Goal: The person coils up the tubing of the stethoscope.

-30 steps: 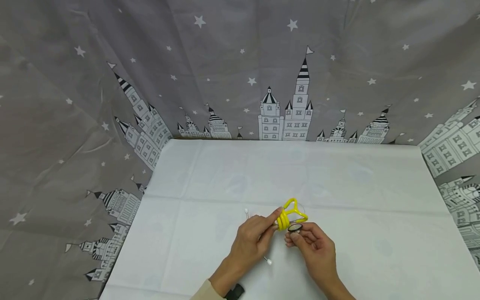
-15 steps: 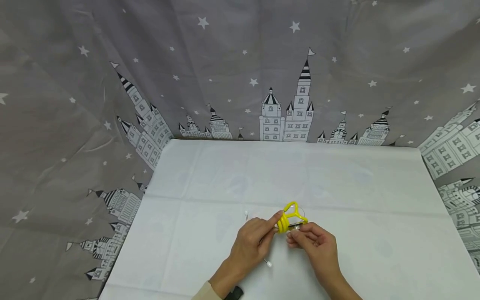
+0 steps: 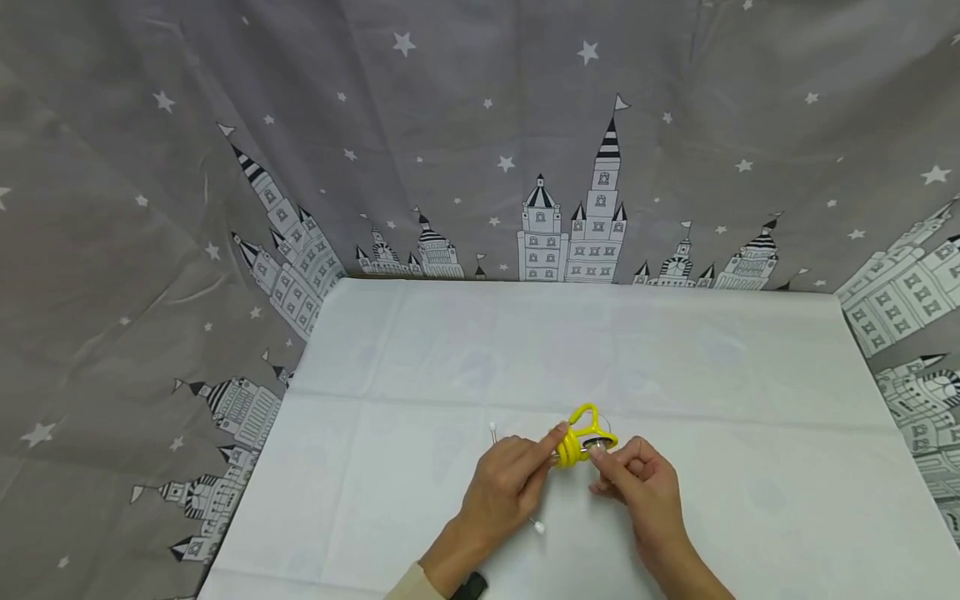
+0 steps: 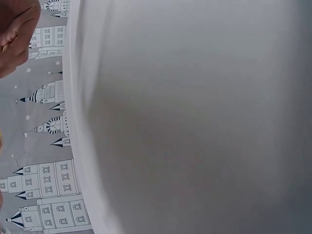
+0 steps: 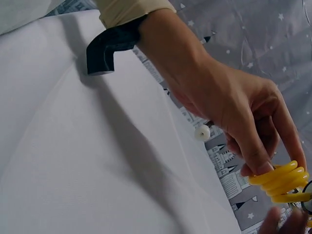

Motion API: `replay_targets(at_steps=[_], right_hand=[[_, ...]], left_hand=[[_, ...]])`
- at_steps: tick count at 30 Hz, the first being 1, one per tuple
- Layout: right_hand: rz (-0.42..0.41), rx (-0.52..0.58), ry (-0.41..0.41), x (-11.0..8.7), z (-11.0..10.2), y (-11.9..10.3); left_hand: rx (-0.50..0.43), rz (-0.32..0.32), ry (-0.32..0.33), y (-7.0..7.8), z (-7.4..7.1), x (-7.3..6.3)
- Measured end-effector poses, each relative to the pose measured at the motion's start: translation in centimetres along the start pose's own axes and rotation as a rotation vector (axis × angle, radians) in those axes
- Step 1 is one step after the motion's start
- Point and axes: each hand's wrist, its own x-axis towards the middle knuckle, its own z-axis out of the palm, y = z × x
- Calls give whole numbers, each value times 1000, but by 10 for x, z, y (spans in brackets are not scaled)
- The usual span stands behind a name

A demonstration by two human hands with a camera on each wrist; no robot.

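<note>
A stethoscope with yellow tubing (image 3: 572,447) is held above the white table, its tubing wound in several coils around the metal ear tubes. My left hand (image 3: 501,482) grips it by the coils, thumb and forefinger on either side. White ear tips (image 3: 492,427) stick out past this hand. With thumb and fingertips, my right hand (image 3: 643,487) pinches the round, black-rimmed chest piece (image 3: 597,441) against the yellow loop beyond the coils. In the right wrist view the coils (image 5: 280,181) lie at the left hand's fingertips and one ear tip (image 5: 202,132) shows behind it.
A white cloth (image 3: 420,358) covers the table. Behind it and at the sides hangs a grey curtain (image 3: 450,142) printed with castles and stars. A black wrist mount (image 5: 109,46) sits by the beige sleeve (image 5: 131,10).
The chest piece has turned from face-up, through edge-on, and moved up and right against the yellow loop. My right hand has shifted slightly right with it. My left hand stays nearly still.
</note>
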Motion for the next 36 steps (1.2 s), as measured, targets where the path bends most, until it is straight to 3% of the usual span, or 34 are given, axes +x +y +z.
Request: replay_targets(at_steps=[3, 6, 11, 15, 18, 21, 27, 31, 36], right_hand=[[-44, -18, -24, 2, -5, -3], [-71, -73, -125, 5, -13, -8], [-26, -180, -332, 13, -29, -19], [13, -197, -417, 17, -36, -22], [29, -167, -414, 18, -36, -19], [14, -153, -358, 17, -34, -16], [-173, -117, -286, 12, -30, -13], [-313, -31, -317, 11, -27, -12], [-383, 65, -394, 11, -28, -8]], left_hand=[[8, 3, -13, -1, 0, 0], [21, 18, -21, -2, -2, -1], [37, 87, -36, -5, -4, -1], [28, 145, -55, -6, -5, 1], [26, 152, -72, -5, -6, 3], [25, 150, -93, -4, -7, 6], [-19, 135, -51, -4, -11, 15], [-64, 129, -8, -4, -14, 20], [-81, 127, 8, -5, -15, 23]])
